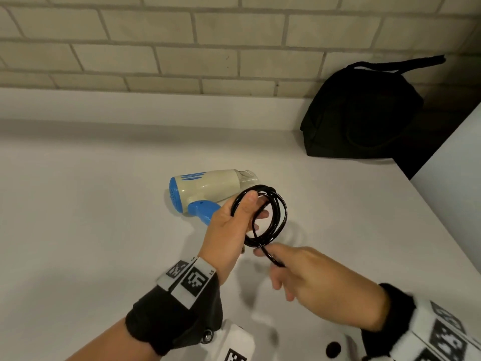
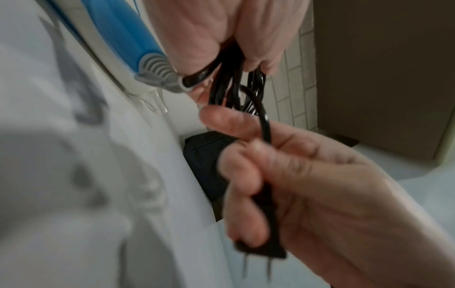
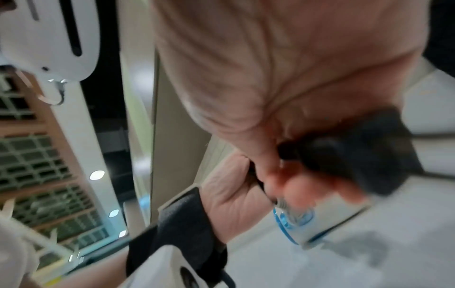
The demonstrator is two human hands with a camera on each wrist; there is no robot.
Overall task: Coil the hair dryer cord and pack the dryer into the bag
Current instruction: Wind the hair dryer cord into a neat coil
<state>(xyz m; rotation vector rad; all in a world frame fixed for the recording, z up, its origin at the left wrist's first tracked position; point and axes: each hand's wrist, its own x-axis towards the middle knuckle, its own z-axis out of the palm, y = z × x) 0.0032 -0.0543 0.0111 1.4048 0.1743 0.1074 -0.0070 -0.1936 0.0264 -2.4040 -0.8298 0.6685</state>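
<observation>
A cream hair dryer [image 1: 208, 190] with a blue handle lies on the white counter [image 1: 91, 204]. Its black cord [image 1: 277, 217] is wound in several loops just right of the handle. My left hand [image 1: 256, 207] grips the loops, thumb on top. My right hand [image 1: 270, 259] is just below the coil and holds the cord's free end. In the left wrist view the right hand's fingers [image 2: 243, 175] curl round the black plug [image 2: 261, 251], prongs pointing down. The black bag [image 1: 364, 113] stands at the back right against the wall, about a forearm's length from the dryer.
A pale tiled wall [image 1: 182, 48] runs along the back of the counter. At the right the counter ends at a dark gap [image 1: 413, 162] beside a white panel [image 1: 455, 157]. The bag's strap [image 1: 398, 65] lies across its top.
</observation>
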